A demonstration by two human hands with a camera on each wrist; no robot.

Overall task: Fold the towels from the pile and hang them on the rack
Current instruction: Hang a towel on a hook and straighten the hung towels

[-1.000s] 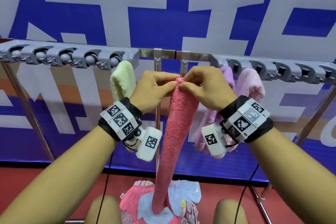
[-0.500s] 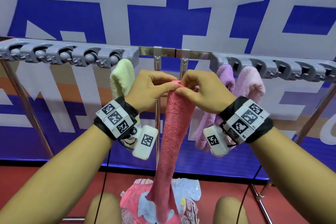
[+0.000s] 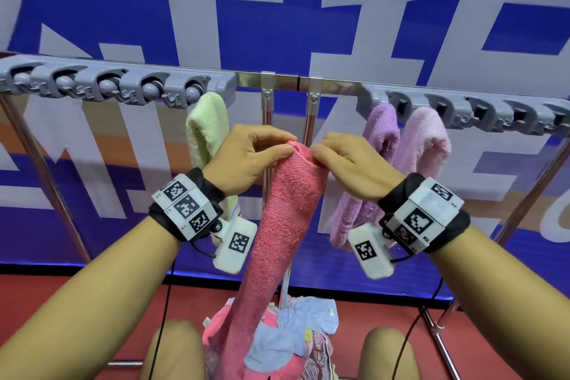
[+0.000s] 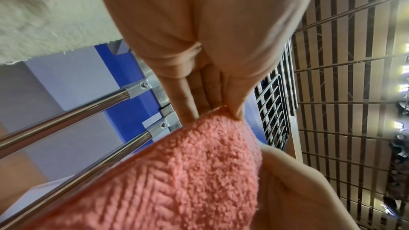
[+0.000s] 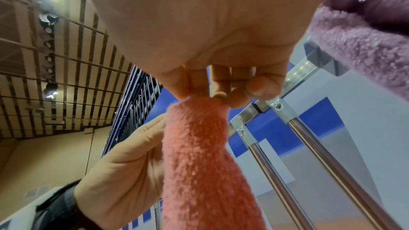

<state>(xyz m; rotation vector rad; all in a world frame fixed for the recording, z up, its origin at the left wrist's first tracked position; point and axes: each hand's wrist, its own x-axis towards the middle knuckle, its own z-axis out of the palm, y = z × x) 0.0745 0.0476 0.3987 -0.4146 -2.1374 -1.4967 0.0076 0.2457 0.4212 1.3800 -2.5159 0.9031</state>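
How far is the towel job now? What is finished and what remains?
Done: three towels hang on the rack: light green towel, purple towel, pale pink towel. In hand: left hand and right hand pinch the top of the red towel. Left: hang it, then the pile below.

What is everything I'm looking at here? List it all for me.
Coral-pink terry towel: one, held up in front of the rack, hanging down toward the pile.
Pale green terry towel: one, hanging from the left clip strip.
Purple terry towel: one, hanging from the right clip strip.
Light pink terry towel: one, right of the purple one.
Grey plastic clip strips: two, on the rack's top bar.
Chrome metal rack: one, before a blue-and-white banner.
Pile of mixed cloths: one, on the red floor.
Left hand: pinches the coral towel's top.
Right hand: pinches it too.
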